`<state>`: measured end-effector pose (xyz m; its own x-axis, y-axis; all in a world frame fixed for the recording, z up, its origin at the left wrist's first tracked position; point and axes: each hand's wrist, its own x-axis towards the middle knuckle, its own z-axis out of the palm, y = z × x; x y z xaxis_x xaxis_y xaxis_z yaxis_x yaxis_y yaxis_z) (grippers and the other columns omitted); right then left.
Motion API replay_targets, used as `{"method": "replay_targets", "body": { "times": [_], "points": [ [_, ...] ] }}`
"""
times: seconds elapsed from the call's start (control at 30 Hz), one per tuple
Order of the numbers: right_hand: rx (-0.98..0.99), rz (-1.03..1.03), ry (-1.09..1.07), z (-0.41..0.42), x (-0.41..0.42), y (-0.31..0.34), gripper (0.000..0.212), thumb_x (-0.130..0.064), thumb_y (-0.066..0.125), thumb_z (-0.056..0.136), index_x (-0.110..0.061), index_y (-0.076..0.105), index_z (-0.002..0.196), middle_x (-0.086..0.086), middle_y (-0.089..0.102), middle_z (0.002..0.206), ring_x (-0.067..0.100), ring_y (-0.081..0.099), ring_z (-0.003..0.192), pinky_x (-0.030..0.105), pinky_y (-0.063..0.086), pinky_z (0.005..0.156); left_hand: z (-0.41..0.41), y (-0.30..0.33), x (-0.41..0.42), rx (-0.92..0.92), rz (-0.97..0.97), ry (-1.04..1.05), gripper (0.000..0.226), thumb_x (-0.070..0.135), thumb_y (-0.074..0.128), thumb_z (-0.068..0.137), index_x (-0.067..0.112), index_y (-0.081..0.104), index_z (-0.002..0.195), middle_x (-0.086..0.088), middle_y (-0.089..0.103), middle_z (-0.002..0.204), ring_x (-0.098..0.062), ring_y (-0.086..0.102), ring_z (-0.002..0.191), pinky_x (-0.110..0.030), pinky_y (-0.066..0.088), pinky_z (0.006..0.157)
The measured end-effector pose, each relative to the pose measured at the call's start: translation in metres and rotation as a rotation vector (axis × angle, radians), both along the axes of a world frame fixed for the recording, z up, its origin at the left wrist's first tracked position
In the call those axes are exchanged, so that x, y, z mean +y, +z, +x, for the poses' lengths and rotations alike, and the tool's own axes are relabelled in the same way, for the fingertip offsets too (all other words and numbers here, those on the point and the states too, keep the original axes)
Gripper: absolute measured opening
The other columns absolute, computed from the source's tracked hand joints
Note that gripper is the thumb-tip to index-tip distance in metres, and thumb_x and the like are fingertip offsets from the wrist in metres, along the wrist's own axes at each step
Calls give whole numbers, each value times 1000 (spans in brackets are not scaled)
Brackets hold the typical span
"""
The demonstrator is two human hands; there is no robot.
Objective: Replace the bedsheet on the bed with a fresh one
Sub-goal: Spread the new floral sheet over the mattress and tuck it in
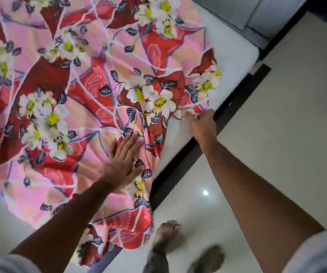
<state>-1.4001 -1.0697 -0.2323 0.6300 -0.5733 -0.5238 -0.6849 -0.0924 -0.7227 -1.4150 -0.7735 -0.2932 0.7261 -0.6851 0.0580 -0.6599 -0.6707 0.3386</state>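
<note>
Two hands: left hand (123, 162) flat, grip apart; right hand (202, 123) grip clamps bedsheet (91, 107) edge.

Bedsheet (76, 115) soft printed cloth; floor (286, 125) glossy tile; bed frame (235, 107) dark, matt.

Floral pink-and-red bedsheet (91, 99) rumpled across bed, corner off white mattress (235, 56), edge overhanging

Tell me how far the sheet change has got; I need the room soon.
Done: the floral bedsheet covers most of the bed. In hand: the left hand presses it flat while the right hand grips its edge. Left: the white mattress corner is bare, and the hanging edge is untucked.
</note>
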Motion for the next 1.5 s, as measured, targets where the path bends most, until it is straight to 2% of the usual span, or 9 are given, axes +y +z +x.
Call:
{"method": "replay_targets", "body": {
  "times": [0.13, 0.4, 0.57, 0.8, 1.03, 1.17, 1.27, 1.37, 1.5],
  "points": [
    [-51, -297, 293, 31, -17, -5, 17, -31, 56, 96, -15, 57, 89, 0, 64, 85, 20, 57, 77, 29, 38, 64, -6, 12, -9, 68, 46, 107, 74, 63, 32, 99, 15, 32, 156, -9, 26, 165, -24, 26, 153, -66, 17, 118],
    [-319, 379, 2, 42, -226, 48, 11, 0, 61, 81, 6, 62, 90, 28, 64, 90, 41, 67, 85, 47, 59, 70, -17, 81, -130, 44, 213, 467, 88, 65, 50, 86, 21, 22, 157, -11, 20, 166, -33, 31, 149, -68, 34, 109],
    [-357, 504, 22, 76, -356, 121, 18, 5, 51, 89, -11, 56, 82, 4, 68, 74, 20, 69, 73, 37, 58, 65, 0, 111, -258, 176, 304, 392, 101, 66, 65, 79, 20, 15, 154, -12, 22, 166, -33, 30, 149, -65, 32, 112],
    [-387, 464, 269, 161, -386, 165, 30, 3, 39, 99, -23, 53, 92, -15, 67, 64, 0, 61, 52, 13, 35, 36, 40, 103, -356, 163, 222, 472, 43, 39, 70, 86, 18, 59, 122, -5, 62, 116, -32, 63, 103, -43, 50, 78],
    [-332, 903, 499, 172, -415, 169, 24, -31, 55, 81, -27, 74, 94, -3, 75, 101, 14, 72, 83, 26, 59, 63, 80, 101, -366, 48, -4, 526, 33, 47, 50, 99, 16, 58, 93, -2, 65, 85, -30, 64, 77, -40, 49, 66],
    [72, 304, 667, 187, -454, 104, 12, -12, 60, 94, -12, 69, 101, 6, 65, 71, 3, 47, 40, 14, 31, 33, 107, 103, -375, 79, -30, 551, 32, 44, 43, 98, 16, 57, 105, -5, 65, 93, -34, 66, 79, -40, 50, 67],
    [148, 129, 793, 207, -461, 72, 18, -21, 65, 94, -6, 69, 85, 17, 56, 75, 10, 48, 48, 20, 42, 40, 125, 103, -384, 136, 0, 600, 32, 44, 40, 98, 17, 56, 100, -5, 62, 89, -35, 65, 71, -36, 46, 56],
    [35, 578, 607, 239, -458, 74, 33, -45, 83, 72, -14, 73, 75, 7, 65, 78, 10, 61, 65, 20, 50, 62, 150, 112, -404, 93, -30, 665, 31, 43, 40, 101, 17, 56, 93, 0, 58, 83, -26, 61, 63, -27, 36, 50],
    [13, 1193, 518, 244, -451, 106, 10, -18, 81, 68, -12, 79, 75, 9, 75, 84, 18, 73, 77, 27, 59, 71, 201, 146, -449, 281, -380, 942, 30, 58, 47, 98, 31, 54, 107, 13, 63, 97, -9, 67, 70, -33, 54, 61]
  ]
}}
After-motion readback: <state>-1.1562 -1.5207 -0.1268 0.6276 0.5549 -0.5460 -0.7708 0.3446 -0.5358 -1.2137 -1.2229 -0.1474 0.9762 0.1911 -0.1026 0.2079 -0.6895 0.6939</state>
